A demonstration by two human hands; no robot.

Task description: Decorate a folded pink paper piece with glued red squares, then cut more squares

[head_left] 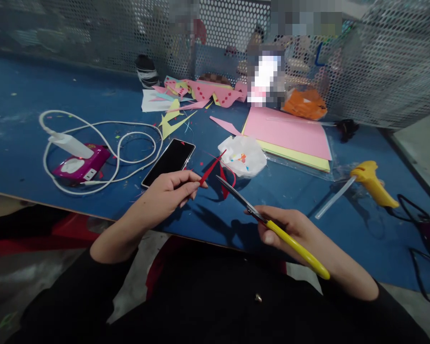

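Between its thumb and fingers, my left hand (170, 191) pinches a narrow red strip (212, 169), paper-like, whose pointed end slants up to the right. Another red piece (224, 184) dangles close by, with a thin curl beside it; whether the two are joined I cannot tell. Yellow-handled scissors (268, 224) are gripped in my right hand (283, 229), their blades aimed up and left, the tips apart from the strip. Just beyond the blades sits a crumpled white dish (254, 160) with small coloured scraps inside. A dark-screened phone (170, 161) lies behind my left hand.
Stacked pink and yellow sheets (290, 134) lie right of centre. A yellow glue gun (374, 184) rests at the right, its cord trailing. Left, a white cable (118, 143) loops around a purple socket box (82, 165). Paper cutouts (218, 93) line the mesh partition (229, 28).
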